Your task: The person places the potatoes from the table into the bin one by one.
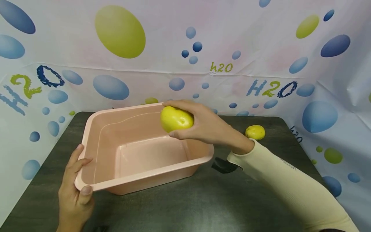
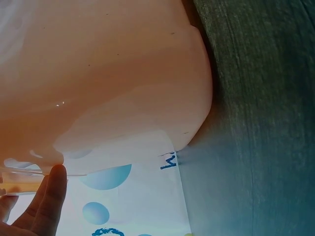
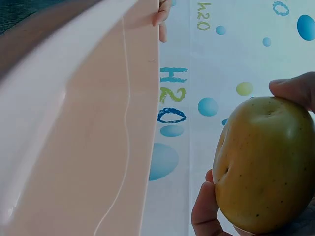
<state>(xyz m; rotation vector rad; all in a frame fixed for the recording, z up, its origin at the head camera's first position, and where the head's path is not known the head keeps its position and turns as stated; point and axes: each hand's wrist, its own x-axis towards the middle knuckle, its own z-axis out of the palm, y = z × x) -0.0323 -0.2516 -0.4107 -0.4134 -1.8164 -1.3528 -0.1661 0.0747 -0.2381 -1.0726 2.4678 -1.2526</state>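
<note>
A pale pink plastic basin (image 1: 145,175) fills the middle left of the head view, its inner floor bare. At its near left corner my left hand (image 1: 73,187) grips the rim, thumb outside and fingers over the edge. My right hand (image 1: 210,124) holds a yellow potato (image 1: 176,119) between thumb and fingers, above the right part of the basin. Up close in the right wrist view, the potato (image 3: 266,164) shows small dark specks and eyes. The left wrist view shows the basin's outer wall (image 2: 123,73) with my left fingers (image 2: 51,196) at its rim.
Another yellow potato (image 1: 255,132) lies on the dark table (image 1: 203,206) at the far right, beyond my right forearm. A black object (image 1: 223,165) shows beneath the right wrist. A white sheet with coloured dots (image 1: 162,38) hangs behind the table and along its sides.
</note>
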